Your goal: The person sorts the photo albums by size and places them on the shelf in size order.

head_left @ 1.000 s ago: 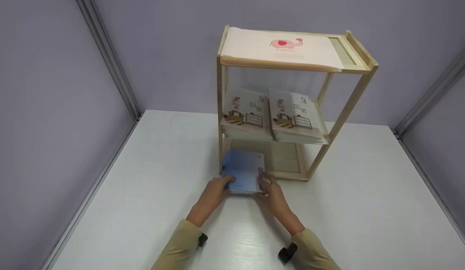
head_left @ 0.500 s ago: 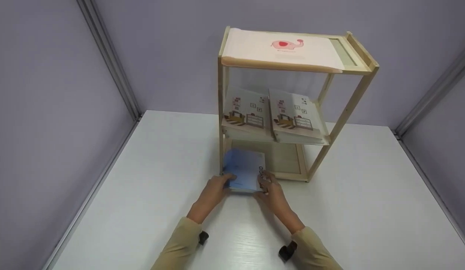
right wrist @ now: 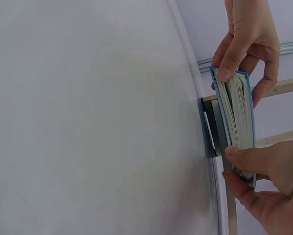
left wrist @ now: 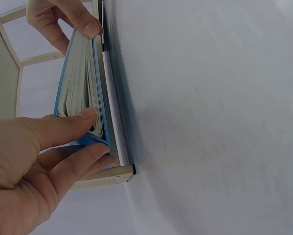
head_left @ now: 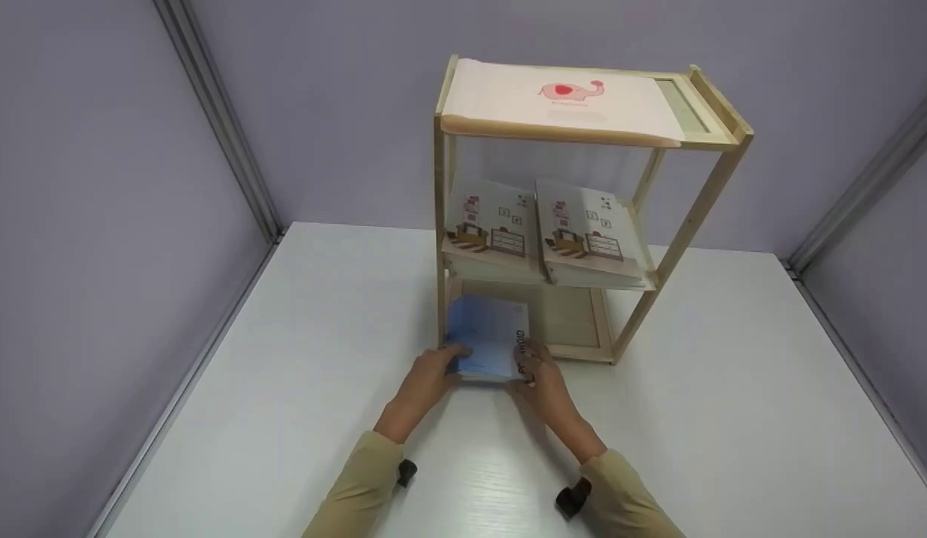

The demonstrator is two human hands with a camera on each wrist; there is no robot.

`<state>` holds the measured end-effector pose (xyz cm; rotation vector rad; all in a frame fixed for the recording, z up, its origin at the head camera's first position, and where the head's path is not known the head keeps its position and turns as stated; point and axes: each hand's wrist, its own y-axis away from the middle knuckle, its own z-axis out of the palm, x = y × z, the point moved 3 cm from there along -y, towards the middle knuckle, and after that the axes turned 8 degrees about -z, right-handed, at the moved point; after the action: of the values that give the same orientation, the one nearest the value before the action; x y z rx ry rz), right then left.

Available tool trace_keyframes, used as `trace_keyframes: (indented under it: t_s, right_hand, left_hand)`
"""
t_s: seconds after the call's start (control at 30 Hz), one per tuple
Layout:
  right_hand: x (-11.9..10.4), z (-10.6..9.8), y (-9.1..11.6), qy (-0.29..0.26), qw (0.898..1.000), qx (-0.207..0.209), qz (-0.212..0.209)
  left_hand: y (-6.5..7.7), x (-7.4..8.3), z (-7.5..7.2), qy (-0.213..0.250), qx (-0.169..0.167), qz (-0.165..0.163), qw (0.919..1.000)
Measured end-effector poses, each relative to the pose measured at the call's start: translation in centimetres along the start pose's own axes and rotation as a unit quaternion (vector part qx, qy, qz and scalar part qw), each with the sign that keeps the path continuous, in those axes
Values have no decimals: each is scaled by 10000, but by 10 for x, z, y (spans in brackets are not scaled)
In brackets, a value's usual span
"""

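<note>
A blue photo album (head_left: pixel 484 329) with dark lettering along its right side lies partly on the bottom shelf, at its left end. My left hand (head_left: pixel 424 385) grips its near left corner, thumb on top. At the near right corner my right hand (head_left: pixel 547 388) holds it the same way. The left wrist view shows the left hand's thumb and fingers (left wrist: pixel 85 159) pinching the blue covers (left wrist: pixel 100 88) round a thick stack of pages. In the right wrist view, the right thumb (right wrist: pixel 241 154) lies against the page edges. The album's far end is under the middle shelf.
The wooden three-tier shelf (head_left: pixel 691 217) stands on a white table (head_left: pixel 321 314). Two illustrated albums (head_left: pixel 490 224) lie side by side on its middle tier. A white sheet with a pink elephant (head_left: pixel 561 97) covers most of the top. Grey walls (head_left: pixel 344 112) surround the table.
The blue album has slid slightly farther inward onto the bottom shelf. Both hands keep their grip and move a little with it. The shelf and the other albums stay put.
</note>
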<state>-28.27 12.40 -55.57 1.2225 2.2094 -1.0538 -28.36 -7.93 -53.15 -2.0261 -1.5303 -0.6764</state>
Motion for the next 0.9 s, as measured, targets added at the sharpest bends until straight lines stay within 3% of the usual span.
trace_keyframes:
  t_s: [0.37,0.67,0.9]
  right_hand:
    - [1,0,-4,-73,9999,-1,108]
    - [3,1,-6,-251,9996,102,104]
    - [6,2,-8,-77,9998,5,194]
  left_hand:
    - [-3,-1,1,-86,243,174,9995]
    - [-6,-1,2,-77,299,151,9994]
    - [-9,-1,3,-67,294,71,9995]
